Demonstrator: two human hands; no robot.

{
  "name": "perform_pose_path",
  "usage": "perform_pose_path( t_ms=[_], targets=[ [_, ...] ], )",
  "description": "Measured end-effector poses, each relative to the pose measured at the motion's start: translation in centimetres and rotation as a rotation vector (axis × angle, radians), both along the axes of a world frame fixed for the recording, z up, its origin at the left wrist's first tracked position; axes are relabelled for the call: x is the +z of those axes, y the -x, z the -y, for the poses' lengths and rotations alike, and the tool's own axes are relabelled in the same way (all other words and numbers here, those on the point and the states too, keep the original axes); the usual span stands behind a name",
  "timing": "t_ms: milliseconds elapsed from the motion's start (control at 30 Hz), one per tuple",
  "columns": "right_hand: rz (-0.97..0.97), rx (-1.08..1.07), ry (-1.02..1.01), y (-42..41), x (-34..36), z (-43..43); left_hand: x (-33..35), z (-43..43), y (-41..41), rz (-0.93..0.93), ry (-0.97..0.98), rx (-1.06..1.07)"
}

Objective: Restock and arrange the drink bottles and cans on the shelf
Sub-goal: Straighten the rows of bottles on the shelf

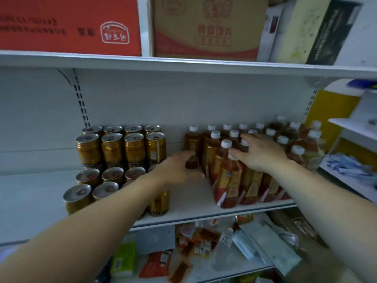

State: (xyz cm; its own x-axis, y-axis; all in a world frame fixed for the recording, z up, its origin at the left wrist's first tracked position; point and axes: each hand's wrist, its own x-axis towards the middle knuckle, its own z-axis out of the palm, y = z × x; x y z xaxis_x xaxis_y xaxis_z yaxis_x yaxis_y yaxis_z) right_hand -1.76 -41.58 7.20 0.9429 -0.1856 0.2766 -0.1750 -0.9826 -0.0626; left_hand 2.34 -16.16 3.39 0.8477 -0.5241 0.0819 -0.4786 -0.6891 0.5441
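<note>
- Left hand (179, 166) reaches far into the shelf (193, 209), fingers curled round the base of a lone tea bottle (191, 148) at the back.
- Right hand (259, 154) spread flat, fingers splayed over caps of the bottle block (253, 180) on the right.
- Gold cans (114, 150) stacked left, w/ a gap between them & the bottles.

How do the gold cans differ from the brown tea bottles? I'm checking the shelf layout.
The gold metal cans are squat with silver tops and stacked in two tiers; the brown plastic tea bottles are taller, white-capped and one tier. Cans sit left, bottles right, a bare gap between. Both stand upright on the white shelf.
</note>
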Motion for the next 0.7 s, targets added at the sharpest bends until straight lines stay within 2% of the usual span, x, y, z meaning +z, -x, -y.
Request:
perform_pose_path(
  t_ms=[67, 167, 300, 467, 567, 633, 700],
  targets=[
    [-0.046, 0.009, -0.012, -0.3, -0.6, 3.5, -0.9, 4.5, 0.1, -0.073, 0.107, -0.002],
    [-0.207, 0.041, -0.032, -0.5, -1.9, 7.1, -2.3, 10.2, 0.4, -0.192, 0.367, 0.036],
    [-0.168, 0.144, -0.076, -1.2, -3.6, 8.0, -4.7, 13.5, 0.3, -0.331, 0.599, 0.097],
    [-0.124, 0.234, -0.064, -1.5, -3.8, 8.3, -5.2, 14.0, 0.5, -0.387, 0.641, 0.147],
    [-0.125, 0.266, -0.132, -2.0, -2.5, 9.3, -4.8, 13.4, 0.6, -0.522, 0.713, 0.155],
    [-0.044, 0.268, -0.191, -3.1, -1.6, 9.7, -4.1, 13.1, 0.1, -0.562, 0.774, 0.262],
    [-0.068, 0.257, -0.264, -5.0, -0.9, 10.2, -3.5, 13.2, -1.5, -0.525, 0.814, 0.405]
  ],
)
